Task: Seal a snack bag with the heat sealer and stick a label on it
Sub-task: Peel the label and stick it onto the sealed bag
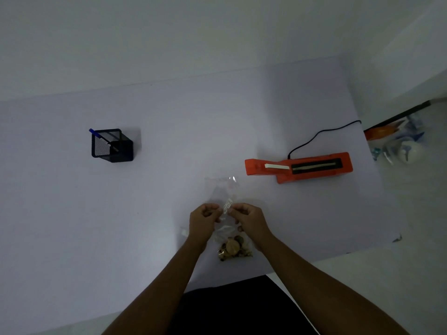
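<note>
1. Mesh pen holder (pixel 112 146): black, square, standing at the far left of the pale table (pixel 169 131). It holds a blue pen (pixel 96 134) leaning to the holder's left corner, cap end sticking out above the rim. A second slim item shows inside; it is too dim to identify.
2. Snack bag (pixel 228 238): clear plastic, lying flat near the table's front edge. The contents, brownish mixed pieces (pixel 234 249) with one larger round tan piece, are gathered at the end nearest the person. The far end of the bag is empty film reaching toward the sealer, with a faint glare on it.
3. Heat sealer (pixel 298 166): orange, lying to the right of and beyond the bag, well apart from both hands. A dark strip runs along its top, a white tab sits near its left end, and a black cord (pixel 321 136) leads away off the table's right edge.
4. Label (pixel 227 206): small white strip with print too small to read, held between the two hands, above the bag's empty middle part.
5. Left hand (pixel 204 218): fingers curled together, fingertips pinched at the label's lower left edge.
6. Right hand (pixel 249 218): fingers curled, thumb and forefinger pinched at the label's right edge. The hands are close together, nearly touching at the fingertips.
7. Both forearms cross the bag's sides; the filled end lies between the wrists.
</note>
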A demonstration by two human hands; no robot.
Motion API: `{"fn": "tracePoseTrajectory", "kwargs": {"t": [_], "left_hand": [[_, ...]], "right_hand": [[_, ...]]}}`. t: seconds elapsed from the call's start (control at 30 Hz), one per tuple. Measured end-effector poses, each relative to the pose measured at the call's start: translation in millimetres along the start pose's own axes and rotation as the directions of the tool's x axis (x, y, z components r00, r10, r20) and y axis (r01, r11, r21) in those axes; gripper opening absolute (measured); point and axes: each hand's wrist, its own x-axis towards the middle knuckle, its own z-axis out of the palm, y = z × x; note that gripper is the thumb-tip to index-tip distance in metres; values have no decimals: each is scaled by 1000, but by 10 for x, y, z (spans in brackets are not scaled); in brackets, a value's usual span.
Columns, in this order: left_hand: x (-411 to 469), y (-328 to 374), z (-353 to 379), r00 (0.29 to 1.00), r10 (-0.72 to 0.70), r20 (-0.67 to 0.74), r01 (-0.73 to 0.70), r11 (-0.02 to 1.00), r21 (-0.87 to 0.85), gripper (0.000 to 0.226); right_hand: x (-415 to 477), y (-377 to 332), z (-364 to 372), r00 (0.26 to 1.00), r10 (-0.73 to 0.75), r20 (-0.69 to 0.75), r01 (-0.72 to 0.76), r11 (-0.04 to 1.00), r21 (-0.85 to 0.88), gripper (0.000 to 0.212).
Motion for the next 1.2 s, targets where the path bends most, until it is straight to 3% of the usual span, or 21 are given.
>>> {"fn": "tracePoseTrajectory", "kwargs": {"t": [0.17,0.33,0.5,0.6,0.73,0.87,1.2], "left_hand": [[-13,20,27,997,42,62,-44,998,43,12],[108,-23,-52,966,199,165,-247,900,359,32],[183,-15,-79,933,227,279,-339,812,475,12],[213,-58,-63,953,198,231,-290,822,490,8],[186,-103,-23,994,6,110,-36,962,272,8],[142,-154,4,989,-107,97,88,978,188,8],[239,-212,17,984,62,166,-138,857,496,11]], "right_hand": [[59,-45,-35,998,-56,6,56,998,-27,13],[150,-19,-127,980,-173,99,196,930,-310,10],[222,18,-150,951,-216,223,304,791,-531,19],[250,44,-142,952,-223,208,302,787,-538,16],[295,83,-139,969,-176,172,239,842,-483,22],[308,133,-160,977,-161,143,209,871,-444,17],[299,162,-175,975,-111,193,200,816,-543,13]]}}
